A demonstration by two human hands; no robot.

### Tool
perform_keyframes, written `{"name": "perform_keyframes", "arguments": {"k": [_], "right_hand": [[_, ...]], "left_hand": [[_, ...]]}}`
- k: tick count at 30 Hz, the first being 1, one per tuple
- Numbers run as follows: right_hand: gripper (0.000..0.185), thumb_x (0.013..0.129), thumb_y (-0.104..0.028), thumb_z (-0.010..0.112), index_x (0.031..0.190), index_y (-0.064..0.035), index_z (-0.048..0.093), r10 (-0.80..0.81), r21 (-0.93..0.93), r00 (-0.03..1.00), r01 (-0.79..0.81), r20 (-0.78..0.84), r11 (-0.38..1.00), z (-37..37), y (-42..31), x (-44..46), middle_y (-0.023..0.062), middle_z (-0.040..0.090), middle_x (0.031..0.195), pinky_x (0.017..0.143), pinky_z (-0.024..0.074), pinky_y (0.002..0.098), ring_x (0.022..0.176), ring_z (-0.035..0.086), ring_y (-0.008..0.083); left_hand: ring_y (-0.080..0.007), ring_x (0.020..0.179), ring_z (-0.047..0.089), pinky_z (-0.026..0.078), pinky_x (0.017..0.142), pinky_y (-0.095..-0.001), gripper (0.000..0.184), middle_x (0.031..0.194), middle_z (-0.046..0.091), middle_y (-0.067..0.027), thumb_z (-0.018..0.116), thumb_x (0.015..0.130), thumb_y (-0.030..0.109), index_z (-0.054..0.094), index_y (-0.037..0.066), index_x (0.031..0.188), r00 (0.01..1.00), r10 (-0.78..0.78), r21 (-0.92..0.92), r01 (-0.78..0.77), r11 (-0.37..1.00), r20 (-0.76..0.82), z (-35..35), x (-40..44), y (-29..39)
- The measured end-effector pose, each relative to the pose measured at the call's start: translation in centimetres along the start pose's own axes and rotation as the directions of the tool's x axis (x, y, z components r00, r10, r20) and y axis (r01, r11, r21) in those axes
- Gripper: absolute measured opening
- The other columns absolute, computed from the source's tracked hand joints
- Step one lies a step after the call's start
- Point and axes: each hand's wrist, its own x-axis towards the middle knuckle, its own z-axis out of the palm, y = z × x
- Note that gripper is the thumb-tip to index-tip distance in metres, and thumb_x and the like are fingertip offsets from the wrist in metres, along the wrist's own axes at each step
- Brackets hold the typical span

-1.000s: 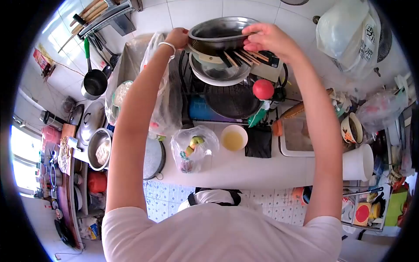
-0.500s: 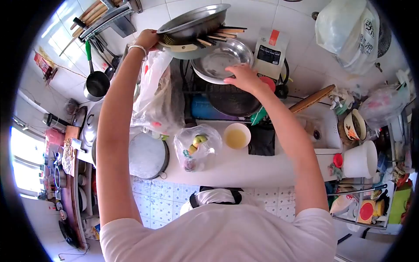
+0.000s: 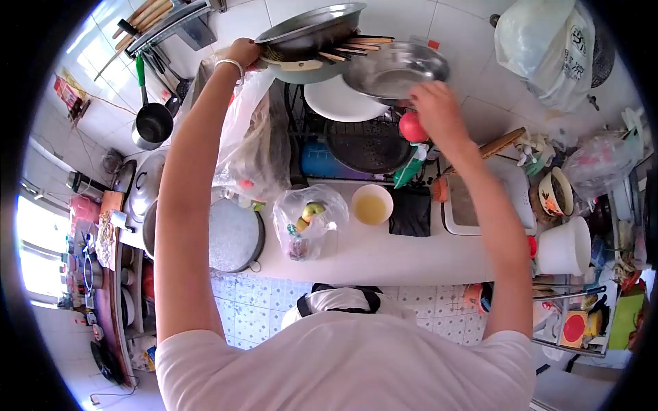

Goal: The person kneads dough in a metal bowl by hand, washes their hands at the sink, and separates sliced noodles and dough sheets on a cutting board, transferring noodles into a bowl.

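Observation:
My left hand [image 3: 245, 53] grips the left rim of a stack at the back: a large metal basin [image 3: 312, 29] above a pale green container [image 3: 301, 72], with several chopsticks [image 3: 353, 48] sticking out to the right. My right hand [image 3: 433, 103] holds the front right rim of a shiny metal bowl [image 3: 394, 72], which is raised and slightly tilted. A white plate [image 3: 343, 101] rests on the rack below, left of that bowl. Close to my right fingers is a red round object [image 3: 412, 128]. Under the plate stands a dark perforated pan [image 3: 370, 147].
On the counter [image 3: 356, 267] are a clear bag with green fruit [image 3: 312, 211], a bowl of yellow liquid [image 3: 371, 205], a black cloth [image 3: 410, 211] and a round grey lid [image 3: 234, 236]. A white tray [image 3: 473, 198] lies right; plastic bags [image 3: 253, 151] stand left.
My right hand has left the stack, taken hold of the shiny bowl and moved it right, uncovering the white plate. My left hand has shifted the stack left.

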Motion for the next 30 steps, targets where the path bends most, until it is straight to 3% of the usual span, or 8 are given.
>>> {"name": "perform_keyframes", "arguments": {"k": [3, 7, 13, 16, 19, 22, 24, 30], "right_hand": [[0.012, 0.076, -0.003, 0.062, 0.088, -0.0043, 0.059, 0.013, -0.033, 0.994, -0.017, -0.109, 0.999, -8.1, -0.4, -3.3, 0.0101, 0.061, 0.086, 0.076, 0.0452, 0.037, 0.085, 0.057, 0.0289], [0.015, 0.081, -0.006, 0.063, 0.095, -0.001, 0.058, 0.4, 0.081, 0.916, -0.399, 0.0, 0.913, -16.6, -0.5, -10.0, 0.0118, 0.061, 0.091, 0.076, 0.0457, 0.0307, 0.084, 0.058, 0.0259], [0.021, 0.088, -0.009, 0.058, 0.107, 0.001, 0.054, 0.721, 0.243, 0.614, -0.789, 0.321, 0.564, -21.1, 6.4, -23.6, -0.0008, 0.059, 0.095, 0.077, 0.043, 0.0227, 0.087, 0.054, 0.0075], [0.047, 0.087, -0.019, 0.062, 0.127, -0.0007, 0.047, 0.867, 0.551, 0.376, -0.821, 0.326, 0.149, -19.5, 9.6, -30.7, 0.0017, 0.056, 0.101, 0.078, 0.0451, 0.0247, 0.092, 0.051, 0.0089], [0.049, 0.088, -0.023, 0.063, 0.129, -0.0042, 0.045, 0.954, 0.73, -0.009, -0.641, 0.3, -0.236, -17.4, 12.6, -36.7, 0.0003, 0.055, 0.092, 0.087, 0.0513, 0.0353, 0.08, 0.053, 0.0105], [0.02, 0.093, -0.019, 0.053, 0.11, -0.0071, 0.053, 0.941, 0.953, 0.19, -0.172, 0.28, -0.249, -14.3, 16.6, -44.3, 0.0011, 0.057, 0.096, 0.095, 0.0414, 0.061, 0.076, 0.054, 0.0124], [0.028, 0.096, -0.021, 0.046, 0.119, -0.0048, 0.045, 0.958, 0.96, 0.116, 0.075, 0.261, -0.27, -13.4, 15.7, -42.8, 0.0097, 0.05, 0.122, 0.101, 0.0312, 0.0665, 0.122, 0.042, 0.0285], [0.037, 0.098, -0.031, 0.038, 0.128, -0.0083, 0.039, 0.977, 0.906, -0.039, 0.385, 0.209, -0.178, -12.1, 14.3, -39.3, 0.0067, 0.039, 0.136, 0.102, 0.0287, 0.0667, 0.128, 0.035, 0.028]], "left_hand": [[-0.0143, 0.061, 0.06, 0.053, 0.048, -0.0292, 0.009, 0.075, 0.059, -0.0039, 0.058, 0.082, 0.01, 0.061, 0.003, 0.088, 1.0, -0.006, 0.01, 0.006, 1.0, 0.025, 2.0, -0.7, 0.7], [-0.0167, 0.056, 0.061, 0.053, 0.047, -0.0325, 0.011, 0.074, 0.062, -0.0087, 0.055, 0.082, 0.013, 0.064, 0.006, 0.085, 0.998, 0.012, 0.2, -0.024, 0.979, 0.062, 5.9, 0.4, -1.2], [-0.0249, 0.072, 0.067, 0.055, 0.054, -0.0322, 0.024, 0.081, 0.066, -0.0173, 0.052, 0.079, 0.015, 0.067, 0.0, 0.09, 0.999, -0.049, 0.084, 0.05, 0.995, -0.008, 11.9, -1.6, -2.6], [-0.0235, 0.068, 0.065, 0.053, 0.052, -0.0345, 0.02, 0.077, 0.065, -0.013, 0.051, 0.081, 0.014, 0.066, 0.002, 0.088, 0.995, 0.056, 0.281, -0.03, 0.959, -0.082, 12.9, -0.9, -4.4], [-0.0226, 0.058, 0.061, 0.05, 0.049, -0.0369, 0.019, 0.073, 0.063, -0.0082, 0.048, 0.084, 0.013, 0.065, 0.005, 0.088, 0.998, 0.069, 0.265, -0.066, 0.962, -0.003, 13.5, 2.4, -8.5], [-0.016, 0.05, 0.052, 0.039, 0.04, -0.028, 0.02, 0.07, 0.057, -0.0069, 0.046, 0.089, 0.011, 0.058, 0.004, 0.102, 0.994, -0.102, -0.103, 0.097, 0.99, -0.041, 14.3, -3.3, -3.4], [-0.0148, 0.055, 0.05, 0.041, 0.044, -0.0298, 0.018, 0.068, 0.055, -0.0054, 0.046, 0.089, 0.012, 0.058, 0.005, 0.101, 0.998, -0.061, -0.259, 0.065, 0.964, 0.024, 14.1, -1.1, -6.4], [-0.0087, 0.067, 0.053, 0.046, 0.053, -0.0266, 0.027, 0.08, 0.058, 0.0042, 0.049, 0.093, 0.031, 0.056, 0.016, 0.115, 0.985, -0.133, -0.399, 0.166, 0.902, 0.11, 13.4, -0.3, -8.4]]}}
